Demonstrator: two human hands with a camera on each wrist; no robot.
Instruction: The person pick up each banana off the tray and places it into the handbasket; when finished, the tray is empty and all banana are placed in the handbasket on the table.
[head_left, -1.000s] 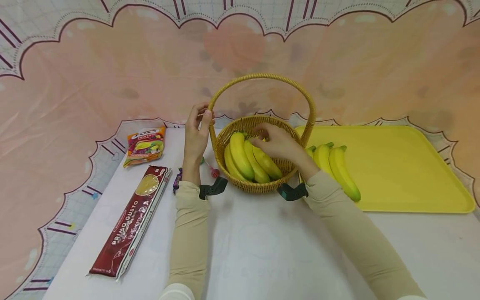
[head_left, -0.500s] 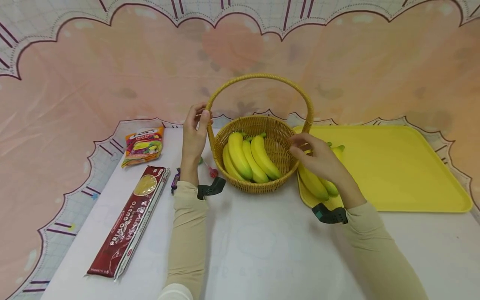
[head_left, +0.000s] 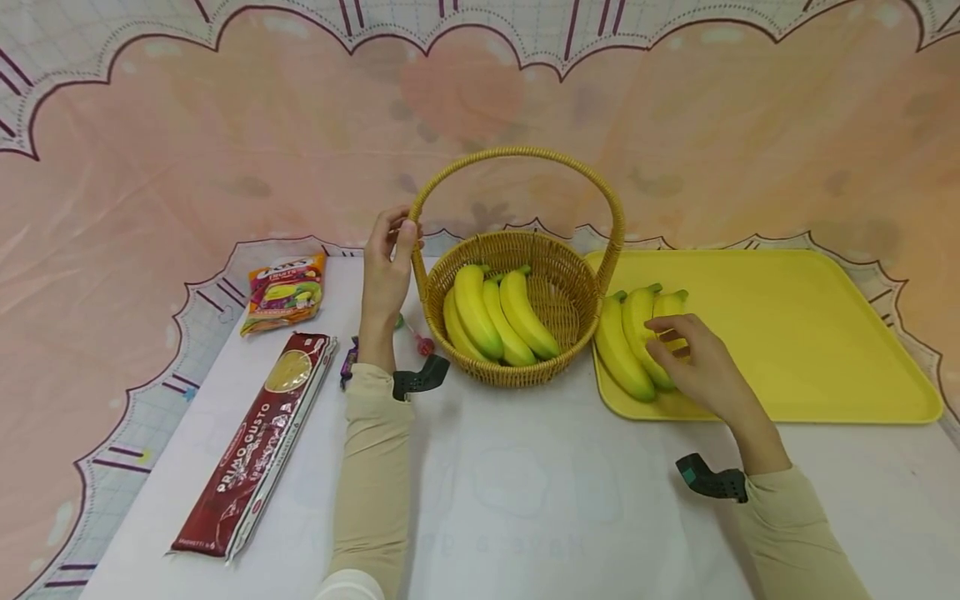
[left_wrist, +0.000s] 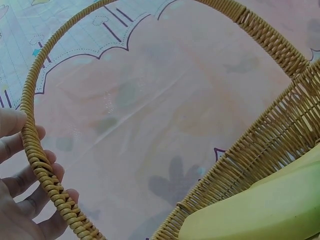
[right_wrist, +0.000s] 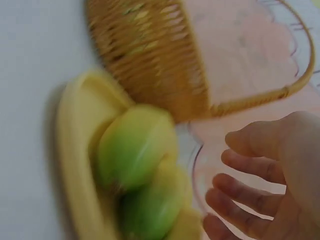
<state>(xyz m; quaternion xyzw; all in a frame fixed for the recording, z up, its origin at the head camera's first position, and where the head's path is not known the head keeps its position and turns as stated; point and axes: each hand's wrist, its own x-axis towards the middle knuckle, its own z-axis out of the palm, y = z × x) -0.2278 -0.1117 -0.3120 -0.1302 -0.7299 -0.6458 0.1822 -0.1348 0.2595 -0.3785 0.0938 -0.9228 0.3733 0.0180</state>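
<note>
A wicker basket (head_left: 513,379) with a tall arched handle (head_left: 517,152) stands mid-table and holds several yellow bananas (head_left: 467,312) with green tips. My left hand (head_left: 387,262) grips the handle's left side; in the left wrist view its thumb and fingers lie around the woven cane. Just right of the basket, three bananas (head_left: 618,354) lie side by side on a yellow tray (head_left: 810,333). Above the rightmost one hovers my right hand (head_left: 701,367), fingers loosely bent and nothing between them. In the right wrist view, the banana tips (right_wrist: 137,147) are blurred, with the fingers off to their side.
Left on the white table lie a red spaghetti pack (head_left: 255,450) and an orange snack bag (head_left: 283,293). A small purple-wrapped sweet (head_left: 348,364) and a pink lollipop (head_left: 425,346) sit between these and the basket. A patterned cloth backdrop (head_left: 300,150) rises behind.
My right hand has left the bananas inside the basket, moving right and nearer over those on the tray. The left hand has stayed at the handle.
</note>
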